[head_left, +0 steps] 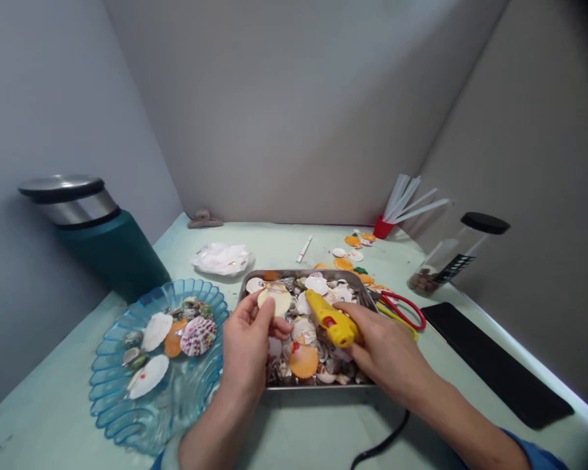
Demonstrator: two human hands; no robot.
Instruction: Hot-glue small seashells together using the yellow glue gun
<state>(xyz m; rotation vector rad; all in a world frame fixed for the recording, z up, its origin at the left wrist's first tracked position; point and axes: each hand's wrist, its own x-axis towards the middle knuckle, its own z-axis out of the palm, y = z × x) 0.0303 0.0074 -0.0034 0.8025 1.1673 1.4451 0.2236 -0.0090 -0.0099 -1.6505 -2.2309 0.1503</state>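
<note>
Between the thumb and fingers of my left hand [247, 339] is a pale cream scallop shell [276, 300], held above the near-left part of a metal tray [318, 387]. My right hand [385, 346] is closed around a yellow hot glue gun [336, 320], whose narrow end points up and left, a little apart from the shell. A dark cord [385, 444] runs on the table below my right hand. Under both hands the tray is filled with many small shells, among them an orange scallop shell [304, 361].
At left, a blue scalloped plate [112, 385] holds several shells, with a teal bottle [112, 254] behind it. Crumpled white tissue [221, 258] lies behind the tray. To the right are red-handled scissors [409, 308], a black slab [494, 362], a clear jar [451, 261] and a red cup [383, 228] of white sticks.
</note>
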